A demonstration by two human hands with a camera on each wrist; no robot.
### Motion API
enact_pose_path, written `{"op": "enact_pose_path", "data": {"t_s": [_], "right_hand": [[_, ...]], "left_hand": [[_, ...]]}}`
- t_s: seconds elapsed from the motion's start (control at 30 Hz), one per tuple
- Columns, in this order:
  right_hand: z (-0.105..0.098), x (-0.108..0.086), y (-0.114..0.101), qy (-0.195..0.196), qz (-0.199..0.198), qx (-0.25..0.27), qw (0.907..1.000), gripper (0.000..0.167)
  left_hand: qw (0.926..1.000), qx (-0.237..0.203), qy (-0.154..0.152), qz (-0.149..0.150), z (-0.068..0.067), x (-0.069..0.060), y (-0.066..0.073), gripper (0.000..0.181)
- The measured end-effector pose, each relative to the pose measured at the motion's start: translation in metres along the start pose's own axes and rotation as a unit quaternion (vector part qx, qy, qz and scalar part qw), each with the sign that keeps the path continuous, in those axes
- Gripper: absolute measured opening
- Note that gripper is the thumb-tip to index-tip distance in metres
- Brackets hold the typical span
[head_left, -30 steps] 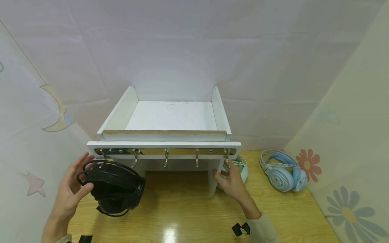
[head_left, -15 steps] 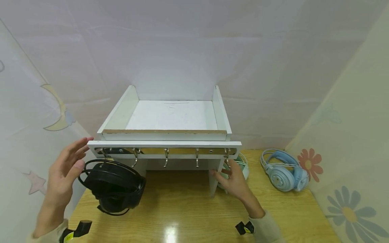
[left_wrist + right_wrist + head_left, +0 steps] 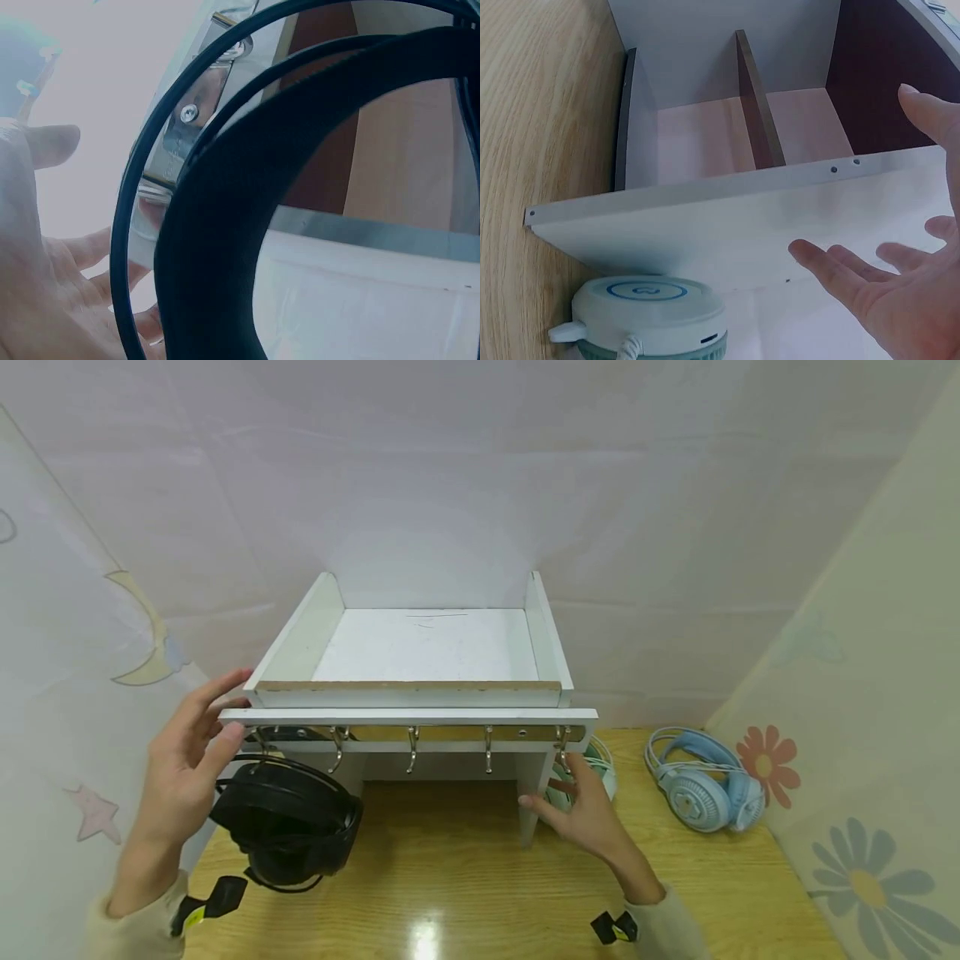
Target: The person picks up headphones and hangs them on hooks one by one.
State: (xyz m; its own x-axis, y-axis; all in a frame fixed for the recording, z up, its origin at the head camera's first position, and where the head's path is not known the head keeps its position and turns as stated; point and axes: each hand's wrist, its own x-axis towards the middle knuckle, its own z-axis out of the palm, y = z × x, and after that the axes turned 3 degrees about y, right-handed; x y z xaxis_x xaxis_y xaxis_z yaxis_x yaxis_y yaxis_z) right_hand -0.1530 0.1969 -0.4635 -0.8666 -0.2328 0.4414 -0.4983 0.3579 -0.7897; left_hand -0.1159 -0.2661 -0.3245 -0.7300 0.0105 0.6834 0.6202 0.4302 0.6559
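A black headset [image 3: 288, 827] hangs from the leftmost hook of a white shelf unit [image 3: 420, 699]. Beside the rail's left end is my left hand [image 3: 180, 768], fingers extended behind and thumb in front, holding nothing. In the left wrist view, the headset's dark band [image 3: 217, 232] crosses before the rail, and my thumb [image 3: 56, 144] stands apart from it. My right hand [image 3: 588, 814] is at the unit's right side panel [image 3: 742, 217], fingers loosely spread with nothing in them. Green-and-white headphones [image 3: 652, 315] lie beyond that panel, partly hidden by the unit in the head view.
Light blue headphones [image 3: 701, 793] lie on the wooden table [image 3: 450, 877] at right. Several metal hooks line the rail [image 3: 450, 734]. Pale printed cloth walls [image 3: 862, 693] enclose the table at the back and both sides.
My left hand has left the headset and moved up, then right, to the rail's left end. The headset stays hanging. My right hand has barely moved.
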Motion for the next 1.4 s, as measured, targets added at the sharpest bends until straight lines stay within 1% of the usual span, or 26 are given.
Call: {"op": "enact_pose_path", "data": {"t_s": [0.07,0.17,0.27,0.3,0.43,0.53,0.6,0.7,0.77,0.83,0.93,1.03,1.17,1.3,1.4], "right_hand": [[-0.002,-0.002,0.002,-0.001,0.003,-0.001,1.0000,0.076],[-0.007,-0.006,0.004,0.003,0.027,0.008,0.9996,0.080],[-0.013,-0.010,0.006,0.004,0.052,0.018,0.9985,0.092],[-0.015,-0.011,0.007,0.004,0.057,0.018,0.9982,0.094],[-0.023,-0.012,0.011,0.007,0.061,0.003,0.9981,0.106],[-0.028,-0.013,0.013,0.012,0.065,-0.014,0.9977,0.114],[-0.032,-0.013,0.013,0.012,0.074,-0.018,0.9970,0.118],[-0.038,-0.015,0.016,0.014,0.086,-0.022,0.9960,0.114],[-0.042,-0.015,0.019,0.016,0.086,-0.015,0.9960,0.111],[-0.046,-0.015,0.023,0.019,0.077,-0.011,0.9968,0.108],[-0.051,-0.014,0.026,0.024,0.055,-0.005,0.9982,0.104],[-0.056,-0.013,0.030,0.031,0.040,-0.010,0.9987,0.099],[-0.061,-0.012,0.033,0.039,0.037,-0.019,0.9984,0.083],[-0.064,-0.011,0.036,0.044,0.045,-0.028,0.9976,0.066],[-0.066,-0.011,0.041,0.049,0.053,-0.036,0.9968,0.062]], "left_hand": [[0.9999,0.000,-0.001,0.014,0.003,0.003,-0.001,0.056],[0.9997,0.005,-0.004,0.023,0.006,0.007,-0.002,0.054],[0.9996,0.023,-0.001,0.014,0.008,0.010,0.002,0.055],[0.9995,0.029,0.000,0.012,0.008,0.011,0.004,0.056],[0.9984,0.050,0.015,0.020,0.011,0.016,0.008,0.054],[0.9971,0.064,0.020,0.035,0.011,0.018,0.006,0.049],[0.9968,0.068,0.024,0.035,0.012,0.018,0.005,0.046],[0.9955,0.082,0.033,0.032,0.014,0.017,0.005,0.044],[0.9951,0.086,0.041,0.027,0.015,0.017,0.005,0.043],[0.9943,0.094,0.044,0.027,0.016,0.017,0.005,0.043],[0.9933,0.102,0.046,0.030,0.016,0.017,0.006,0.042],[0.9933,0.101,0.047,0.030,0.016,0.018,0.005,0.041],[0.9940,0.092,0.053,0.024,0.017,0.018,0.004,0.040],[0.9943,0.087,0.059,0.018,0.018,0.018,0.004,0.039],[0.9942,0.087,0.061,0.016,0.018,0.018,0.004,0.039]]}}
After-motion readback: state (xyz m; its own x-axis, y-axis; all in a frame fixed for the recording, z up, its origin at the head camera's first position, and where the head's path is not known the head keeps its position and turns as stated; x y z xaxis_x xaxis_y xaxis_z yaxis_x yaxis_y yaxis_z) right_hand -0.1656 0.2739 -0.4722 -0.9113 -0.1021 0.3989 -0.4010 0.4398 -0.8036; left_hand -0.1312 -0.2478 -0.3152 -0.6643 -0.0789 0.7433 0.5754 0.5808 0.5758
